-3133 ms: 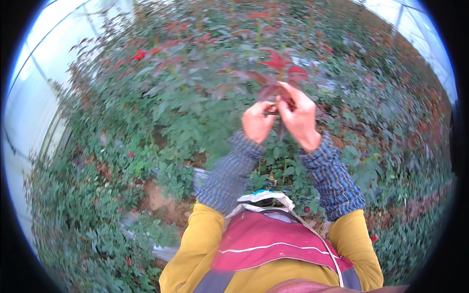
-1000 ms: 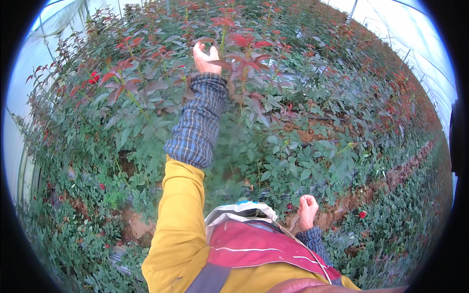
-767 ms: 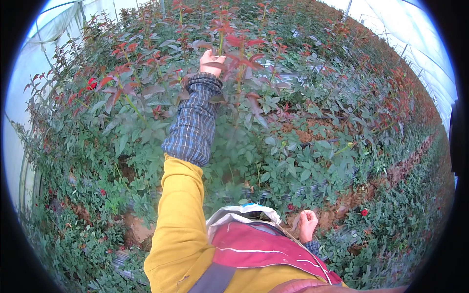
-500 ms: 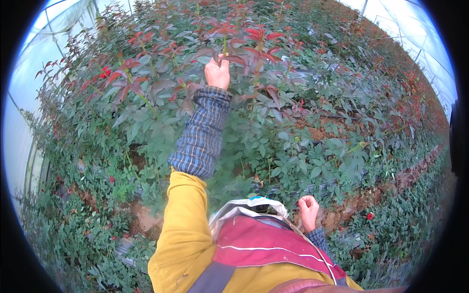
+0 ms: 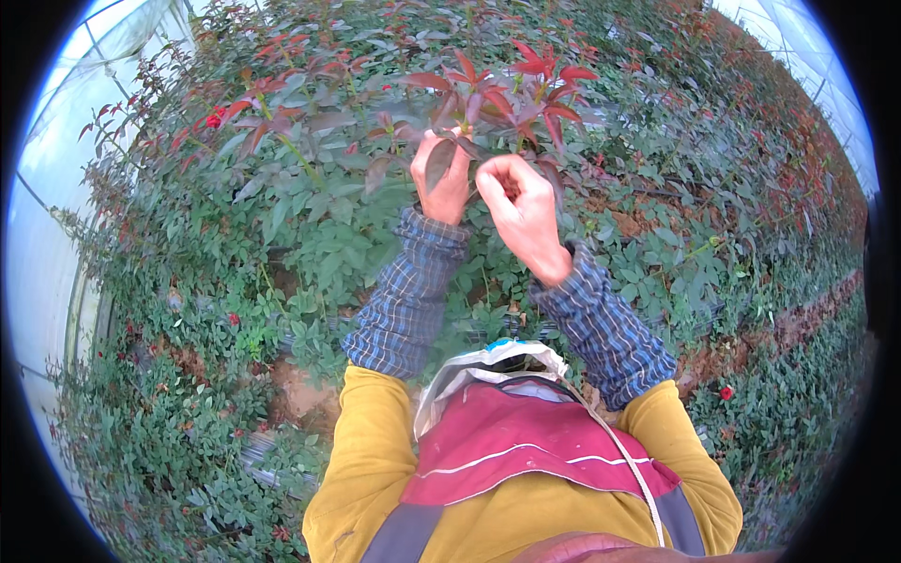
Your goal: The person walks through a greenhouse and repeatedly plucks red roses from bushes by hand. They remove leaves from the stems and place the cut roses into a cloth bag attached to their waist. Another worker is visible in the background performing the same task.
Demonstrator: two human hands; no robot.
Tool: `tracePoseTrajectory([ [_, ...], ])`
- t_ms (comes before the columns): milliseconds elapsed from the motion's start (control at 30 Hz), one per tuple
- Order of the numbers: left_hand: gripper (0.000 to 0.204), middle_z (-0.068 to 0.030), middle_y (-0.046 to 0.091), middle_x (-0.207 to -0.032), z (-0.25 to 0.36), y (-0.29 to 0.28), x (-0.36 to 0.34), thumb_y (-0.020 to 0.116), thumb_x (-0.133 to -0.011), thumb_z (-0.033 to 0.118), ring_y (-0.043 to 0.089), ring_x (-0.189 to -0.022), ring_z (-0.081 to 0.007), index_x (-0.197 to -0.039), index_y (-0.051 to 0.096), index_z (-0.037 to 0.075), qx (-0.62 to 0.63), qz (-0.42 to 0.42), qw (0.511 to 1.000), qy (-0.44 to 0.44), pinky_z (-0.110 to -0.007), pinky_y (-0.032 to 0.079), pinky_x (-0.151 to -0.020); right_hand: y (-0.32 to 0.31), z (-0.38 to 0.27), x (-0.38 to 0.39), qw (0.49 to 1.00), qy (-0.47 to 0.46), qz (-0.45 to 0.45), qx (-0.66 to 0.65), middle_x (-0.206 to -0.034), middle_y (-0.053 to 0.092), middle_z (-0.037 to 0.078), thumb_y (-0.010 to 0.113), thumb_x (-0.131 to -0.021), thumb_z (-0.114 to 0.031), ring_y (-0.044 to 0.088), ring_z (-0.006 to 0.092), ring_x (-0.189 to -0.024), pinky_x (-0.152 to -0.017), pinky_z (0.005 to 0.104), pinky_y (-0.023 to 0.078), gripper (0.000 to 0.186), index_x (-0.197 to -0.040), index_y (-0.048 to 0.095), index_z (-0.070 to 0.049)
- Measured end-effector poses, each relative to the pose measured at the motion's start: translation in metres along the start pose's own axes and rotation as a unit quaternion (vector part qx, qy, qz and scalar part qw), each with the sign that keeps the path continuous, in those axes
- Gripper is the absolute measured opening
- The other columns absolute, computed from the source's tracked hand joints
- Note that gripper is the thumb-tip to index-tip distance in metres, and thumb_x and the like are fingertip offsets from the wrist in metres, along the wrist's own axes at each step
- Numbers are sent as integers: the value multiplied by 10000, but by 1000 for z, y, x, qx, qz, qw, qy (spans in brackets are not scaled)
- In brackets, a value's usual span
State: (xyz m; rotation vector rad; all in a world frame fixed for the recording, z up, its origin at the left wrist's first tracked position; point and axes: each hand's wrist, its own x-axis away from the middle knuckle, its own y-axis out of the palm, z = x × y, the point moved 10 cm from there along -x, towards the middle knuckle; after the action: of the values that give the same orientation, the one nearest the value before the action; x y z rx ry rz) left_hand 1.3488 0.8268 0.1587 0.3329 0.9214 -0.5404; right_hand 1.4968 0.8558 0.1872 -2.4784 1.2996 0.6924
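My left hand (image 5: 456,184) is raised among the tops of the rose bushes, closed around a rose stem just under its red young leaves (image 5: 466,73). A dark leaf (image 5: 438,165) hangs across its fingers and hides part of the grip. Close beside it on the right is my right hand (image 5: 524,214), its fingers curled in toward the thumb. Whatever those fingers may hold is too small or hidden to tell. At my waist, a white bag (image 5: 439,383) gapes at the top behind a dark red apron (image 5: 507,433).
Dense rose bushes (image 5: 319,235) spread on all sides. A red bloom (image 5: 726,393) shows at the lower right, another red flower (image 5: 214,120) at the upper left. Bare soil (image 5: 302,394) appears between rows. A translucent greenhouse wall (image 5: 47,244) stands at the left.
My right hand has risen from beside the bag at my waist to near my left hand. The left hand stays on the stem, slightly lower and further right in the view.
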Motion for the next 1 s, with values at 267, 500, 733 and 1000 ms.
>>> tracePoseTrajectory([
  [267,151,-43,619,-918,44,10,9,617,-876,67,570,-787,-108,-989,599,-32,21,-4,1000,-2,-251,470,-706,-21,-9,-38,969,-39,99,225,-583,607,126,680,-758,-396,599,234,-518,-510,329,468,392,-666,619,-20],
  [500,205,-51,610,-882,-30,13,28,626,-878,122,582,-778,-130,-1020,532,8,384,3,877,-289,-273,487,-730,-1,-12,-27,967,-107,67,223,-676,625,194,627,-788,-271,635,343,-644,-627,429,509,289,-731,616,12],
  [733,104,-61,587,-834,15,14,14,560,-891,106,590,-819,-171,-913,600,12,-29,-51,994,-94,-316,480,-728,-20,15,-22,989,-67,101,82,-758,658,181,562,-835,-134,653,205,-696,-613,334,491,193,-845,638,43],
  [1000,156,-107,599,-962,48,3,-1,625,-825,5,586,-849,-206,-979,633,-13,-16,-13,1000,16,-313,468,-751,-9,-15,-14,998,-25,46,-36,-760,601,-3,520,-830,10,522,43,-644,-561,206,424,132,-945,586,17],
])
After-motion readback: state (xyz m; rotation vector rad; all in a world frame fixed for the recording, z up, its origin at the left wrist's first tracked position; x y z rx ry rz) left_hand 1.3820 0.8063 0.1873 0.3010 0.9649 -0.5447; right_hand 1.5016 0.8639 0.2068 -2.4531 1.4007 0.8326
